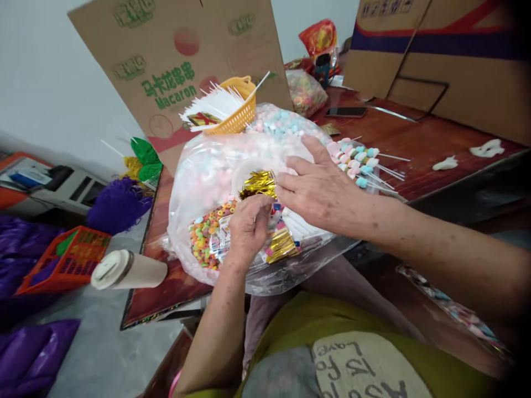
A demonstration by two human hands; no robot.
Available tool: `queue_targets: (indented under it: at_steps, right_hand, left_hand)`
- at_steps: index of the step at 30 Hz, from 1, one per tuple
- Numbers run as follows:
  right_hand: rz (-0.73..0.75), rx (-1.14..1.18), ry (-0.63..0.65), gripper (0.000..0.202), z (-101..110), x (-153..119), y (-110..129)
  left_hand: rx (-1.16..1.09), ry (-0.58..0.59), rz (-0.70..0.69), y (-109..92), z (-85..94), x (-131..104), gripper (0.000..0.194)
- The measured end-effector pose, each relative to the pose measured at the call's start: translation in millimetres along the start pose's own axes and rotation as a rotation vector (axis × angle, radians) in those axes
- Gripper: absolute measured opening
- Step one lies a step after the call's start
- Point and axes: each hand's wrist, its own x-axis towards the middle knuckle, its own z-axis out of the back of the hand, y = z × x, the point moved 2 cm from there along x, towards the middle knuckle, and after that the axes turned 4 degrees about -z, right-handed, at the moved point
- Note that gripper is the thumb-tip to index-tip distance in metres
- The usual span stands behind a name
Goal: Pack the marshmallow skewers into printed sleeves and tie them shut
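Observation:
A large clear plastic bag [191, 166] of pastel marshmallows lies on the red table. My left hand [250, 226] is closed in a pinch at its front; what it holds is hidden by the fingers. Just beyond it, gold twist ties [259, 184] sit in a pale round container, and another gold bundle [282, 246] lies to its right. My right hand [317, 185] is spread over the bag, its fingertips by the container's right side, with nothing visible in it. Colorful ring candies [205, 232] lie left of my left hand. Marshmallow skewers [360, 163] rest beyond my right hand.
An orange basket [238, 121] of white sticks stands behind, before a tall cardboard box [174, 50]. A lidded cup [141, 271] is at the table's left edge. A phone [347, 112] and another box [456, 72] are at the right.

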Motion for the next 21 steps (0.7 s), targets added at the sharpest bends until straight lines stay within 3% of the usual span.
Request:
queue_targets:
  at_steps: [3,6,7,9,11,13,14,15,17,21]
  right_hand:
    - [-0.114,-0.114,0.181,0.019,-12.1,-11.6,-3.6]
    - [-0.254,-0.065,0.359,0.016,-30.7,-30.3,-7.2]
    - [-0.336,-0.016,0.391,0.015,-37.1,-37.0,-9.3]
    - [-0.551,0.123,0.359,0.015,-48.5,-50.0,-15.2]
    - [-0.741,0.307,0.209,0.015,-58.0,-60.5,-20.3]
    - [-0.815,0.544,0.025,0.014,-66.6,-66.1,-21.1]
    - [-0.821,0.677,-0.051,0.015,-70.7,-67.0,-19.6]
    - [-0.821,0.82,-0.102,0.016,-75.1,-66.9,-16.8]
    - [-0.831,1.119,-0.122,0.02,-83.9,-64.6,-8.2]
    - [-0.841,1.589,0.031,0.026,-97.7,-58.9,12.8]
  left_hand:
    - [0.159,0.093,-0.129,-0.3,-4.0,4.3,0.017]
    - [0.342,0.233,-0.269,-3.6,-15.9,8.0,0.02]
    - [0.369,0.229,-0.292,-5.6,-19.7,8.2,0.02]
    - [0.334,0.116,-0.258,-9.1,-24.8,6.6,0.021]
    - [0.182,-0.125,-0.085,-7.9,-26.2,3.6,0.023]
    - [-0.091,-0.368,0.241,1.4,-27.1,1.5,0.03]
    - [-0.267,-0.434,0.435,7.8,-29.1,2.0,0.035]
    - [-0.454,-0.453,0.615,14.1,-32.3,4.4,0.042]
    - [-0.795,-0.365,0.848,23.1,-38.8,15.0,0.053]
    - [-1.086,-0.276,0.816,33.3,-38.7,41.7,0.047]
